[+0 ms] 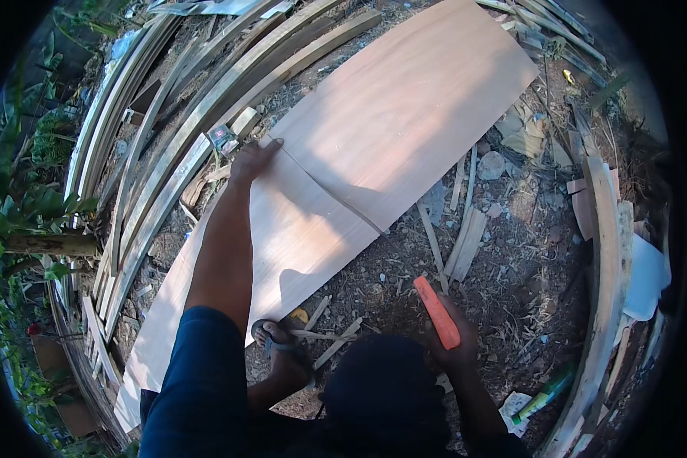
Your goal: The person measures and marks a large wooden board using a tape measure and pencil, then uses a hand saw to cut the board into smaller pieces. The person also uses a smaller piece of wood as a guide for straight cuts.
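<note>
A long, thin plywood sheet (404,114) lies slantwise on the ground in front of me. A dark line crosses it, and the two parts on either side sit at slightly different angles there. My left hand (253,161) is at the sheet's left edge, by the end of that line, its fingers closed on the edge. To the right, off the sheet, my right hand (454,328) is closed around an orange oblong object (437,311), flat-sided like a tool handle; its exact kind is unclear. My sandalled foot (278,347) is at the sheet's near edge.
Long timber planks (229,99) are stacked at the left, beside green plants (49,145). More boards (607,282) run along the right, near a green bottle (542,398) and a pale blue sheet (646,278). Wood offcuts (467,243) litter the dirt.
</note>
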`<state>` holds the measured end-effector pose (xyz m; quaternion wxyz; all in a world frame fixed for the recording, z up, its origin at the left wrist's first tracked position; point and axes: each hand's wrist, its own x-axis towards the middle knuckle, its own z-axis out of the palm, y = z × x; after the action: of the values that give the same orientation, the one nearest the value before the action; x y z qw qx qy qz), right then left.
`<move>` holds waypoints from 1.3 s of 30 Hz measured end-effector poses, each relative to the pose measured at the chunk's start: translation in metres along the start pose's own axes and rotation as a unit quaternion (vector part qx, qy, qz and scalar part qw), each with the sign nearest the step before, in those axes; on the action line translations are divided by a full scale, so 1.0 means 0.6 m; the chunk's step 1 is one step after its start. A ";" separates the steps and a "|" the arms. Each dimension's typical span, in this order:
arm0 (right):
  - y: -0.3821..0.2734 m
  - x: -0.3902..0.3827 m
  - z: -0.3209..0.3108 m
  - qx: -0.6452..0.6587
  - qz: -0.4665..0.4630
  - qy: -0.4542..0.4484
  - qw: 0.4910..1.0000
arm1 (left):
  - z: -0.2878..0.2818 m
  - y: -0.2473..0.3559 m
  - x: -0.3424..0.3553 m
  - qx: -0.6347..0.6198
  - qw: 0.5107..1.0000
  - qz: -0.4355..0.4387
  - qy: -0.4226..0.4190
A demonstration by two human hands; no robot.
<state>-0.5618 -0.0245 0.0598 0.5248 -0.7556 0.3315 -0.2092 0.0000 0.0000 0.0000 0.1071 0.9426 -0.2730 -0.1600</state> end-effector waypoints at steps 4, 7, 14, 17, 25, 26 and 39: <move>-0.007 -0.024 -0.053 -0.062 -0.029 -0.107 0.992 | -0.003 0.024 -0.013 -0.003 0.998 0.016 -0.068; -0.039 -0.067 -0.075 -0.118 -0.025 -0.143 0.982 | -0.021 0.026 -0.021 0.037 0.999 -0.019 -0.020; -0.034 0.027 0.003 0.047 -0.006 -0.098 0.994 | 0.002 -0.015 0.008 -0.071 0.997 0.029 -0.003; -0.040 0.140 0.087 0.054 -0.069 -0.055 0.995 | 0.018 -0.013 0.031 -0.132 0.987 0.081 0.031; -0.059 -0.068 -0.057 -0.057 -0.032 -0.134 0.989 | 0.013 0.001 -0.024 -0.129 0.987 0.079 0.049; -0.081 -0.052 -0.051 -0.082 -0.031 -0.143 0.986 | 0.004 0.004 -0.032 -0.090 0.995 0.040 0.020; -0.071 -0.059 -0.069 -0.090 -0.024 -0.118 0.989 | -0.013 0.022 -0.040 -0.097 0.995 0.030 0.024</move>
<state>-0.6018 -0.0164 0.1158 0.4850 -0.8268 0.2665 -0.1007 -0.0226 0.0032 0.0166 0.2090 0.9229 -0.2814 -0.1594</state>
